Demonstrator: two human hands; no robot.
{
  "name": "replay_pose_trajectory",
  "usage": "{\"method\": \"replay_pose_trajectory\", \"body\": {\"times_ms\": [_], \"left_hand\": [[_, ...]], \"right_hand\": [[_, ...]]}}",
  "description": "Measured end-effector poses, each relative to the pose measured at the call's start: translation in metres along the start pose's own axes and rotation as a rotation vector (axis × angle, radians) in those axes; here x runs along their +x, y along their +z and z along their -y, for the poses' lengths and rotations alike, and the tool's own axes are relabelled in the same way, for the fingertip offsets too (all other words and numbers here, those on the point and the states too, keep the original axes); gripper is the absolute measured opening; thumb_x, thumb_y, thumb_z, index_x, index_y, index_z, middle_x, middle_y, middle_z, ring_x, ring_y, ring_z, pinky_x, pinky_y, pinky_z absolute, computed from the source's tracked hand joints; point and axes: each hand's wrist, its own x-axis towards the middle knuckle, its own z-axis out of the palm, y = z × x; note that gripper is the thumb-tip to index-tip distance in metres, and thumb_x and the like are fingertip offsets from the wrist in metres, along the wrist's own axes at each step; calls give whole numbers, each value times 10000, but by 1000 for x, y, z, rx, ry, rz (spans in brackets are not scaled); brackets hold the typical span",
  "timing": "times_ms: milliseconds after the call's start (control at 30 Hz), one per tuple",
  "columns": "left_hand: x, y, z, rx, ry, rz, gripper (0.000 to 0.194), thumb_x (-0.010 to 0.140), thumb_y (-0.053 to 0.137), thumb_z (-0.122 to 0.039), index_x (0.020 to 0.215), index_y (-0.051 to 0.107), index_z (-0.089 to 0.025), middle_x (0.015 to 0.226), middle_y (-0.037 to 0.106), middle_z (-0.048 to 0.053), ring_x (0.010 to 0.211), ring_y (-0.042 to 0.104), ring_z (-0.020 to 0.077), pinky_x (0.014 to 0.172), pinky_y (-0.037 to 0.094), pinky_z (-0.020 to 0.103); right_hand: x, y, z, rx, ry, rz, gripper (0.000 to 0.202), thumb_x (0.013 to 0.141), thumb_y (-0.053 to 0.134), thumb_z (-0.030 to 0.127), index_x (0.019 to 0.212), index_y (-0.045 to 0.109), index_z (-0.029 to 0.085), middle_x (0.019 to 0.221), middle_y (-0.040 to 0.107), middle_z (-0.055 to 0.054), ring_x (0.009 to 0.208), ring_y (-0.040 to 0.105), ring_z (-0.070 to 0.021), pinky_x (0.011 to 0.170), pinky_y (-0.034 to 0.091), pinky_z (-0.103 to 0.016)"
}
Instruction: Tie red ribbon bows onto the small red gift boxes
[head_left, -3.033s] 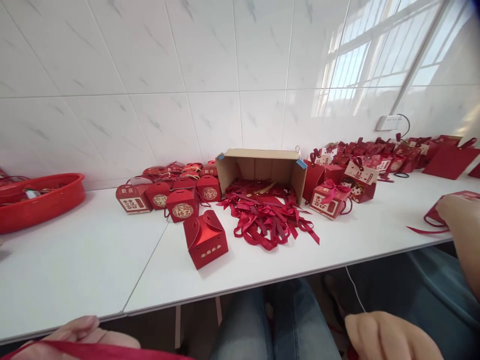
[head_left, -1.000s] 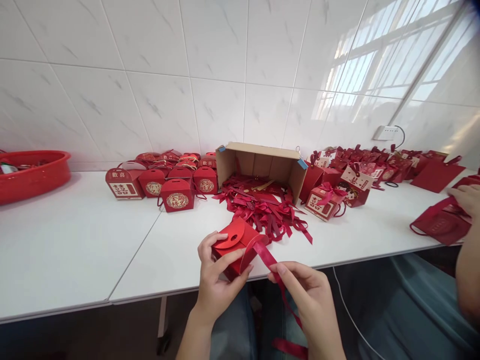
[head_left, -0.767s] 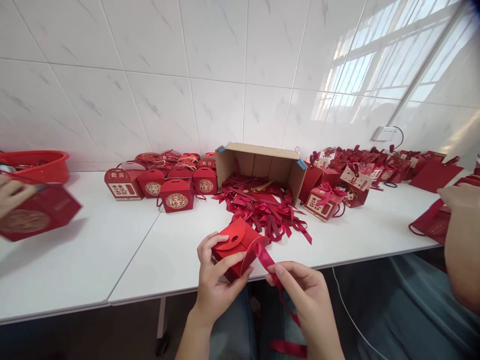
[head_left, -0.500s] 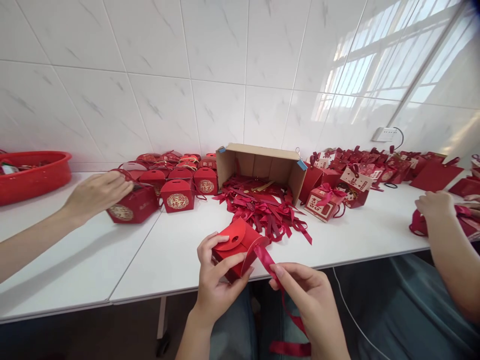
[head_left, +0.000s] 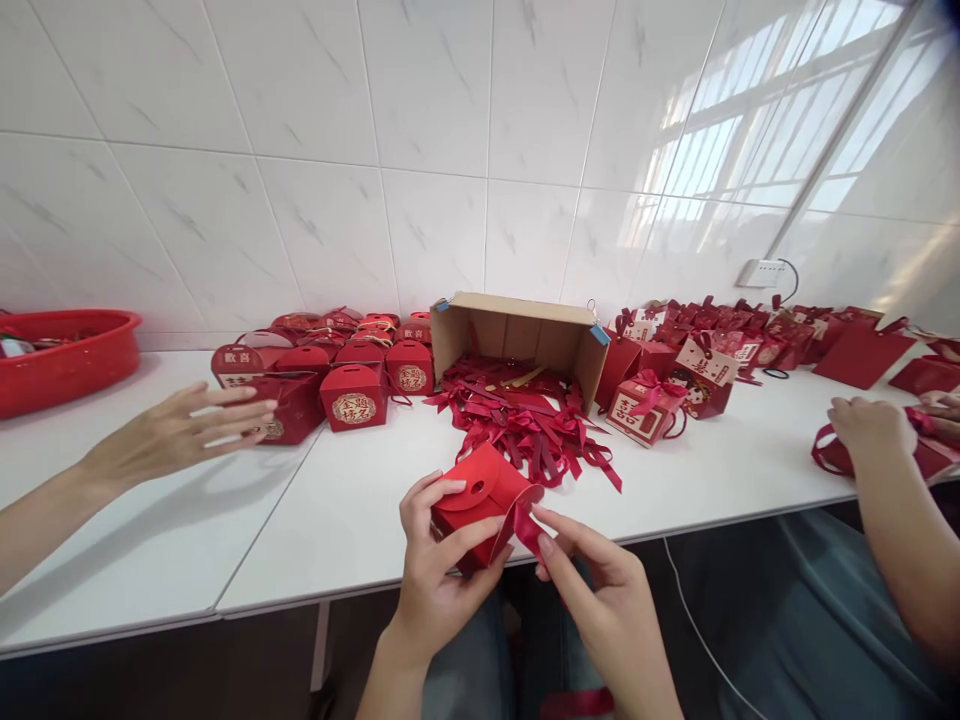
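Right hand had moved up the ribbon toward the red box
Half-curled left hand clasped it at six o'clock in view; right thumb and finger, nearly together, pinched the ribbon at the box's four o'clock

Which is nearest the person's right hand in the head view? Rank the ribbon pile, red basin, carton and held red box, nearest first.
1. Held red box: in the left hand, just left of the right hand.
2. Ribbon pile: ahead, on the table.
3. Carton: behind the spilled ribbons, near the wall.
4. Red basin: far left.
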Motion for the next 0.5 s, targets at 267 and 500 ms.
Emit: {"method": "replay_pose_trajectory", "body": {"times_ms": [267, 500], "left_hand": [[0, 1, -1, 19, 8, 4, 295, 693, 732, -110, 929, 655, -269, 1203, 426, 76, 1229, 383, 315, 973, 418, 547], [1, 0, -1, 16, 7, 6, 286, 692, 733, -116, 923, 650, -263, 1200, 426, 80, 1216, 394, 310, 964, 425, 537]], "right_hand": [[3, -4, -12, -44, -87, -73, 234, 815, 588, 275, 968, 758, 227, 636, 641, -26, 573, 596, -145, 534, 475, -234], [6, -7, -17, 42, 93, -103, 278, 776, 642, 350, 964, 749, 175, 721, 711, -65, 598, 642, -181, 595, 532, -279]]}}
